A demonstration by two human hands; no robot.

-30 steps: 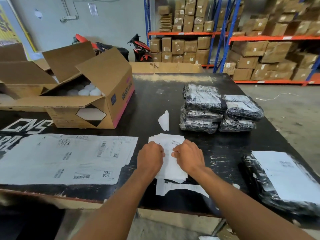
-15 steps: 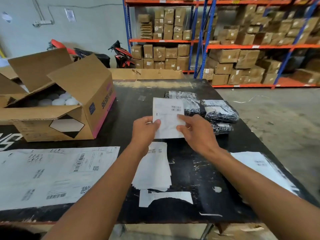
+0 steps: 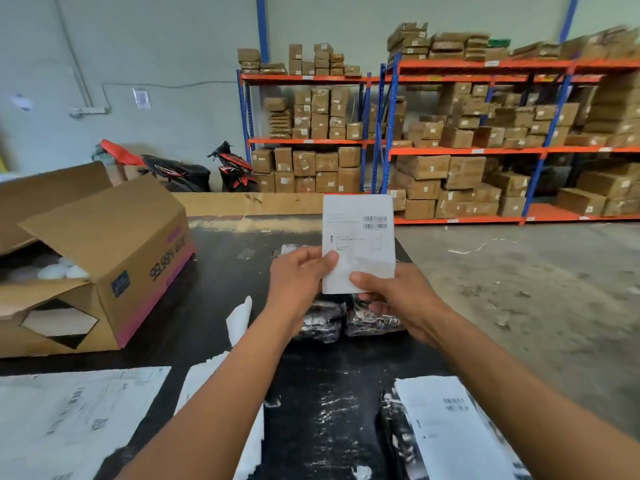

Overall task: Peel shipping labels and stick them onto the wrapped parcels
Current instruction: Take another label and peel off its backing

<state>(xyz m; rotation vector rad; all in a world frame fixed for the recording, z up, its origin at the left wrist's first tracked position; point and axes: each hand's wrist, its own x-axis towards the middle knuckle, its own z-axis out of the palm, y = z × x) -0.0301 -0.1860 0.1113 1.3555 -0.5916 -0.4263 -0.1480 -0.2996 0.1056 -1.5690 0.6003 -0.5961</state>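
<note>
Right, both my hands are raised over the black table, holding one shipping label upright between them. My left hand pinches its left edge with the thumb on the printed face. My right hand pinches the bottom right corner, thumb in front and fingers curled behind. The barcodes face me.

Just below the label, partly hidden by my hands, a stack of wrapped parcels in shiny black film sits on the table. Near the front right edge lies another black parcel with a white label across its top.

The tabletop is dark and scuffed, with bits of white paper stuck to it. A curled backing scrap stands left of the stack, and a large printed sheet lies at the front left. An open cardboard box with white rounded things inside fills the left side.

Beyond the table I see a concrete floor, blue-and-orange racking packed with brown cartons, a pale wall, and a red-and-black motorbike parked by it.
</note>
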